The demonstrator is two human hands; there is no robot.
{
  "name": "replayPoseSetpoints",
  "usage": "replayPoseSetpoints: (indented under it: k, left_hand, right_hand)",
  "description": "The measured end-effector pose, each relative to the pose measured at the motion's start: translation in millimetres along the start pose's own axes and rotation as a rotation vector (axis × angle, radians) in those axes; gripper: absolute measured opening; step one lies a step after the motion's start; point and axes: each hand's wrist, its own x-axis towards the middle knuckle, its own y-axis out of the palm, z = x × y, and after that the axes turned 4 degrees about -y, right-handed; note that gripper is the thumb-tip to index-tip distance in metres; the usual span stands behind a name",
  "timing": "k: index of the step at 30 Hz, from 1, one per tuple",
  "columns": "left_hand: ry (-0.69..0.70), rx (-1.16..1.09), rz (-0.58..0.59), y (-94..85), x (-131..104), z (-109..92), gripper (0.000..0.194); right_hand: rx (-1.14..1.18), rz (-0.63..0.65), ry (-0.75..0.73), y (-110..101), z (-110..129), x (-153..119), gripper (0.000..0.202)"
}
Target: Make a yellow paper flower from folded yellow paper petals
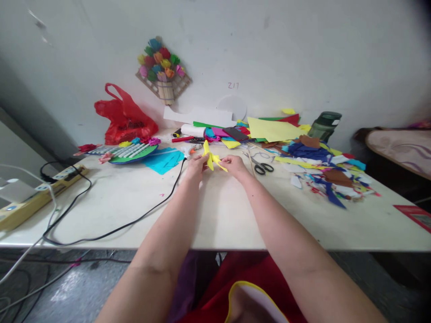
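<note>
A yellow paper piece (210, 157) with several pointed petals is held up over the middle of the white table. My left hand (198, 167) pinches its left side, fingers closed on it. On the other side, my right hand (233, 165) has thumb and fingers closed on the tip of its right petal. Black-handled scissors (264, 168) lie just right of my right hand. Behind my left hand is the orange tip of a glue gun (192, 151), partly hidden, its black cable running left.
Paper scraps (338, 177) cover the right side, below a green bottle (325, 125). A red plastic bag (125, 117), blue paper (164, 160) and a green disc with paper rolls (134, 153) sit left. A power strip (43, 195) lies at the left edge.
</note>
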Motion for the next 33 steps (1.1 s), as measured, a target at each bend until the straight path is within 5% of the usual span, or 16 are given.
replayPoseSetpoints:
  k: [9, 20, 27, 33]
  left_hand:
    - [0.025, -0.003, 0.102, 1.9, -4, 0, 0.025]
    - [0.042, 0.005, 0.153, 0.1, -1, 2, 0.036]
    - [0.054, 0.047, 0.232, 4.3, -14, -6, 0.039]
    - [0.056, 0.069, 0.221, 2.6, -12, -5, 0.036]
  right_hand:
    - [0.244, 0.013, 0.059, 1, 4, -2, 0.011]
    - [0.257, -0.062, 0.111, 0, 14, -5, 0.021]
    - [0.307, 0.063, 0.205, -6, 16, -5, 0.005]
    - [0.275, 0.035, 0.191, -6, 16, -5, 0.011]
